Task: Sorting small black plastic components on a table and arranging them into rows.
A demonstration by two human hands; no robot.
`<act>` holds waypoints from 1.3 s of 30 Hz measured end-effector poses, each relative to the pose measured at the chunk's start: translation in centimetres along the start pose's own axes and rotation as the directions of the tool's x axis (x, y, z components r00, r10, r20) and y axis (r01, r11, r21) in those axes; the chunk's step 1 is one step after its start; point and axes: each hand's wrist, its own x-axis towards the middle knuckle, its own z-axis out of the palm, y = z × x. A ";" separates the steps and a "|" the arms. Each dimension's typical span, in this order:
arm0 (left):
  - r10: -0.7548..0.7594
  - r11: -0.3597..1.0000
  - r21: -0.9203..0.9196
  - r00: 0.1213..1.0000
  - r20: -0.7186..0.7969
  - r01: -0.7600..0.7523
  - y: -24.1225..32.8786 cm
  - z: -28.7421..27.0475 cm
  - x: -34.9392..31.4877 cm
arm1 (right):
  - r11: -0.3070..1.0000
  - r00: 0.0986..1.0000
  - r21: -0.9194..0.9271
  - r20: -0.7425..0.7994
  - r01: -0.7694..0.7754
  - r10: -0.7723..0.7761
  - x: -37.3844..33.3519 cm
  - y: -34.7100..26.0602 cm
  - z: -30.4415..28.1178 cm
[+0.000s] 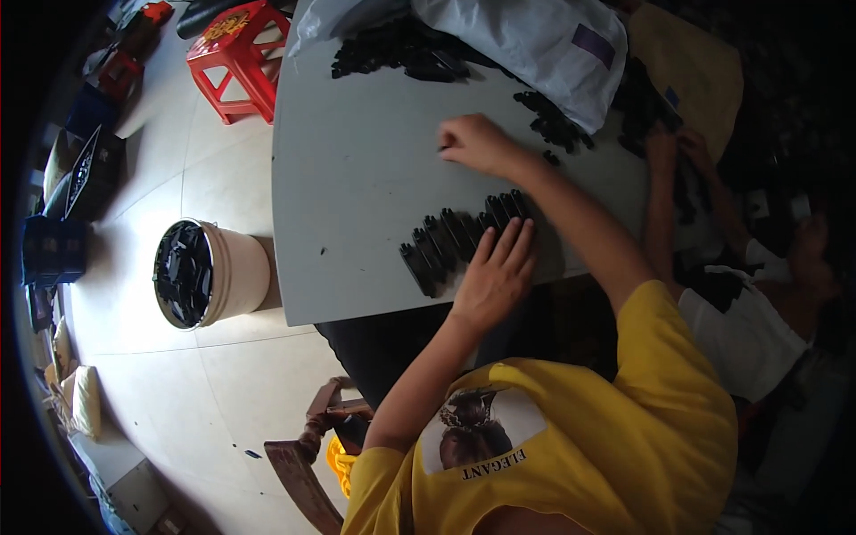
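A row of long black plastic parts (431,245) lies side by side near the table's front edge. My left hand (495,276) rests at the right end of that row, fingers stretched out and touching the parts there. Farther up the table, my right hand (477,144) hovers with its fingers curled together. Whatever it may hold is hidden. To its right is a small loose group of black parts (553,120). A larger heap of black parts (392,52) spreads along the far side of the table.
A white plastic bag (544,53) covers the far side of the grey table (357,178). At the right, a co-worker's hands (664,147) handle dark parts. Left on the floor stand a white bucket (236,276) of black pieces, a red stool (236,62) and crates (94,174).
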 end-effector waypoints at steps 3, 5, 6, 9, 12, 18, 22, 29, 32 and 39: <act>-0.001 1.000 0.012 0.998 -0.069 0.001 0.1 0.4 0.2 | 0.990 0.996 -0.137 -0.091 0.011 -0.024 -5.8 2.2 -3.8; -0.010 0.999 0.030 0.997 -0.080 0.013 0.0 0.4 0.1 | 0.966 0.969 0.202 -0.149 -0.163 0.194 -8.8 1.8 -4.8; -0.014 1.000 0.023 0.998 -0.067 0.016 0.0 0.3 0.0 | 0.965 0.971 0.206 -0.144 -0.161 0.193 -9.8 1.1 -4.6; -0.010 1.000 0.023 0.997 -0.076 0.012 0.1 0.3 0.1 | 0.782 0.904 0.557 -0.121 -0.281 0.411 -12.6 -0.5 -4.1; -0.028 0.999 0.040 0.996 -0.087 0.031 0.3 0.3 0.2 | 0.907 0.945 0.392 -0.207 -0.157 0.253 -13.4 -0.7 -2.8; -0.038 0.998 0.041 0.992 -0.118 0.043 0.5 0.4 0.4 | 0.996 0.921 -0.087 -0.390 -0.019 -0.017 -14.0 -0.3 -1.7; -0.030 0.999 0.026 0.999 -0.045 0.031 0.5 0.2 0.2 | 0.990 0.939 -0.138 -0.344 -0.031 -0.019 -14.5 -1.1 -2.3; -0.022 0.999 0.035 0.996 -0.088 0.025 0.5 0.1 0.3 | 0.885 0.987 -0.465 -0.120 0.037 -0.105 -14.2 -1.9 -3.5; -0.014 0.999 0.032 0.993 -0.113 0.018 0.3 0.3 0.1 | 0.880 0.992 -0.476 -0.103 0.014 -0.072 -14.4 -2.3 -3.0; -0.306 0.946 0.038 0.922 -0.238 0.323 -1.8 -3.8 -2.9 | 0.995 0.925 0.089 -0.380 0.048 -0.010 -17.5 -0.2 -0.8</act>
